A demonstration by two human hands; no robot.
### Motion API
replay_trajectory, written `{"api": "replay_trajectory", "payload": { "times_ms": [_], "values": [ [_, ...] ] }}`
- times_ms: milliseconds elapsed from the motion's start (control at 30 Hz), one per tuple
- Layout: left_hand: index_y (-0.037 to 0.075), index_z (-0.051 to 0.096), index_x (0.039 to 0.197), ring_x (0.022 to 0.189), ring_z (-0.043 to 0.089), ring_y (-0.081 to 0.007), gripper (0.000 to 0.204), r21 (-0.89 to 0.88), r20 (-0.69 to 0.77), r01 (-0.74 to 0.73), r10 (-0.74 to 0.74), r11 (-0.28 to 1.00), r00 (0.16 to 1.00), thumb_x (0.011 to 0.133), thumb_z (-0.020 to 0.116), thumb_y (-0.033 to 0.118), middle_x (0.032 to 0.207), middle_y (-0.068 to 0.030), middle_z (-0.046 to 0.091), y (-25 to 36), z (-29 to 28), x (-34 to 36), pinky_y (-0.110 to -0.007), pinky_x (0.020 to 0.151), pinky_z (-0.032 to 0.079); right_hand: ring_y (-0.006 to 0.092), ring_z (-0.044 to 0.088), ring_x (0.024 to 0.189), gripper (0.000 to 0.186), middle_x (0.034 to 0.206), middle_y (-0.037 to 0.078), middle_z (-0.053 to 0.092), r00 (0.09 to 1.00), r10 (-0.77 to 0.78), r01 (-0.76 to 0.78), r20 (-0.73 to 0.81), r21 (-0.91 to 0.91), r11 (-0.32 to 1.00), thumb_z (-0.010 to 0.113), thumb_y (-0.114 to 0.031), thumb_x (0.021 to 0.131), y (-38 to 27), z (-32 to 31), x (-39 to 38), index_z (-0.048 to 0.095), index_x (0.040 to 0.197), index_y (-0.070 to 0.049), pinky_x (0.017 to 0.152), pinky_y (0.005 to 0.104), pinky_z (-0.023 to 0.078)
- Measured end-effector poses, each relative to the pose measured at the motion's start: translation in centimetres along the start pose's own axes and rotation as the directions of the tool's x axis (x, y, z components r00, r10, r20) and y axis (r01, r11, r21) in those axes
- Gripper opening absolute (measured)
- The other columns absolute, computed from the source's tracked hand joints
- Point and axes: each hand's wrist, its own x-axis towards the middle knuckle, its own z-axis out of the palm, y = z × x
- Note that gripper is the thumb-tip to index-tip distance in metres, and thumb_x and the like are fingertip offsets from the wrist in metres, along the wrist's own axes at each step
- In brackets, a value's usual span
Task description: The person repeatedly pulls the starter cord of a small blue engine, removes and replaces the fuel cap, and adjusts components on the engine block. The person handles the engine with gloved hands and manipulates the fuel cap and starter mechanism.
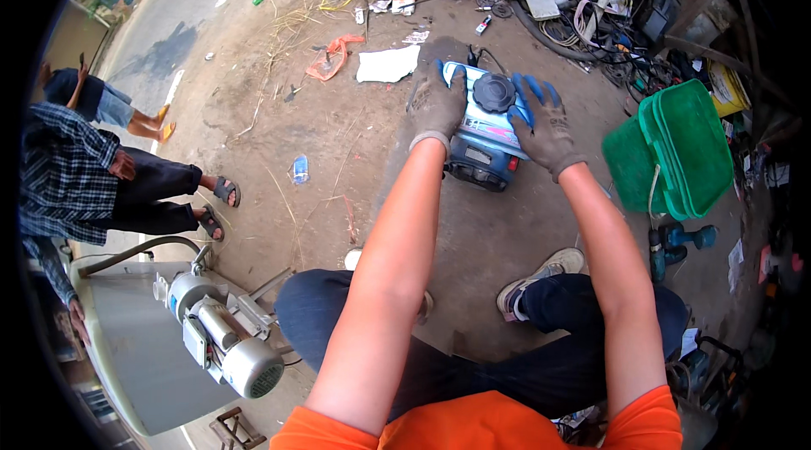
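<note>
A small blue portable generator point(483, 164) stands on the ground ahead of me, with a light-blue top point(494, 130) and a large round black cap point(494, 92). I wear grey work gloves with blue fingertips. My left hand point(439, 105) clasps the left edge of the generator's top. On the opposite edge is my right hand point(547, 130), its fingers spread along the side and its thumb over the top. The cap lies between both hands, untouched. Beneath the top, the generator's dark front panel faces me; its far side is mostly hidden.
To the right are a green lidded bucket point(632, 167) and a teal cordless drill point(676, 243). Cables and scrap point(591, 32) pile up behind. A motor point(221, 336) on a grey tank stands at left, near a person in a checked shirt point(63, 167) and another person.
</note>
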Motion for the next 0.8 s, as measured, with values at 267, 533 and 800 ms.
{"api": "replay_trajectory", "payload": {
  "times_ms": [267, 533, 800],
  "values": [
    [0.015, 0.043, 0.153, 0.127, 0.059, -0.0417, 0.068, 0.055, -0.012, -0.024, 0.024, 0.998, 1.000, 0.099, 0.048, 0.056, 0.139, -0.0231, 0.060, 0.1, 1.3, -0.3, -0.050, 0.106, 0.045, 0.0476, 0.035, 0.142, 0.074, 0.155, 0.020, 0.042, 1.000, 0.031, -0.031, -0.005, 0.008, 0.999, 0.064, -0.040, 0.090, 1.2, 0.1, -0.6, 0.040, 0.157, -0.020, 0.119, 0.0551, 0.028],
    [0.008, 0.047, 0.149, 0.127, 0.058, -0.0403, 0.067, 0.025, 0.005, 0.012, -0.012, 1.000, 1.000, 0.098, 0.053, 0.051, 0.137, -0.0257, 0.060, 1.2, 0.6, -0.7, -0.048, 0.109, 0.044, 0.0476, 0.035, 0.142, 0.070, 0.156, 0.020, 0.041, 0.999, 0.047, -0.047, -0.020, 0.002, 0.999, 0.063, -0.041, 0.092, 1.6, 0.3, -0.3, 0.040, 0.156, -0.023, 0.119, 0.0551, 0.028],
    [0.010, 0.051, 0.147, 0.127, 0.058, -0.0403, 0.064, 0.048, -0.013, -0.003, 0.004, 0.999, 1.000, 0.099, 0.052, 0.052, 0.138, -0.0239, 0.060, 1.2, 1.1, -0.2, -0.048, 0.109, 0.043, 0.0477, 0.036, 0.141, 0.071, 0.156, 0.021, 0.042, 0.997, 0.073, -0.073, -0.018, 0.020, 0.997, 0.063, -0.041, 0.092, 0.8, -0.3, -0.6, 0.040, 0.157, -0.023, 0.119, 0.0546, 0.029]
  ]
}}
